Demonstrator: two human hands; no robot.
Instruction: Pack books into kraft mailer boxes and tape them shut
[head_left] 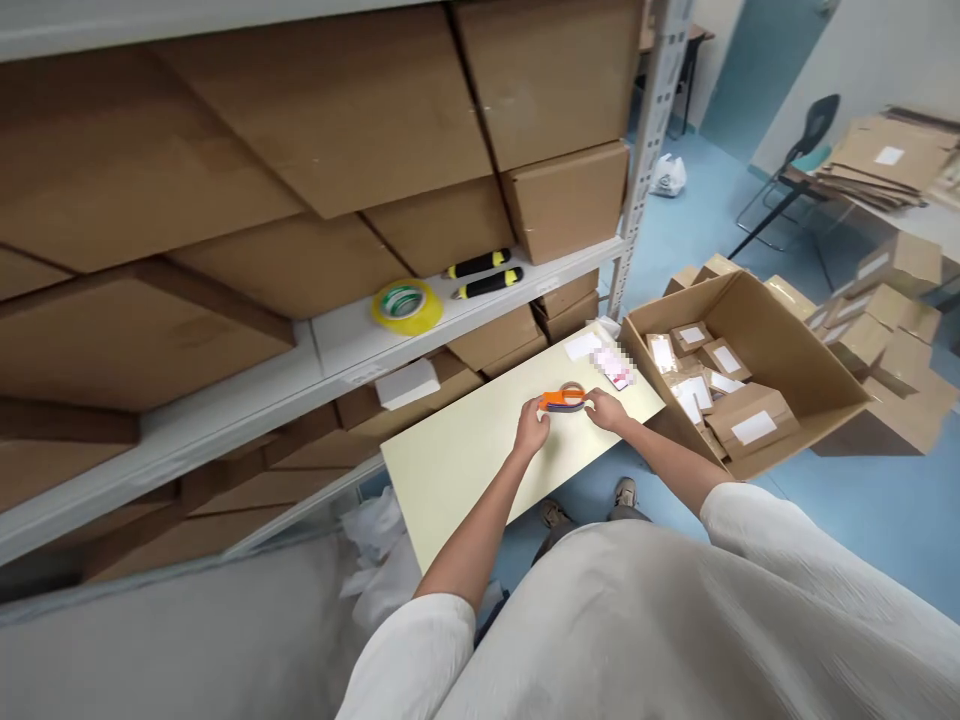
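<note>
Past my white sleeve [409, 655], my left hand [531, 428] and right hand [606, 410] pinch orange-handled scissors [561, 400], their long axis running crosswise from hand to hand

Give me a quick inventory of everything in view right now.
Tape dispenser: 1, orange and purple, on the board
Board: 1, pale yellow, before the shelving
Paper slip: 1, white, on the board
Blurred packet: 1, pinkish white, on the board
Tape roll: 1, yellow, upper shelf
Hand tools: 2, black and yellow, upper shelf
Block: 1, white, lower shelf
Shelved cartons: many, brown, on the shelves
Open carton: 1, brown, right of the board
Parcels: several, brown, white labels, in the open carton
Loose boxes: several, brown, right
Flattened cardboard: one stack, brown, far right
Chair: 1, dark, far right
Plastic bags: 2, white, on the floor
Left hand, right hand: both on the tape dispenser
</note>
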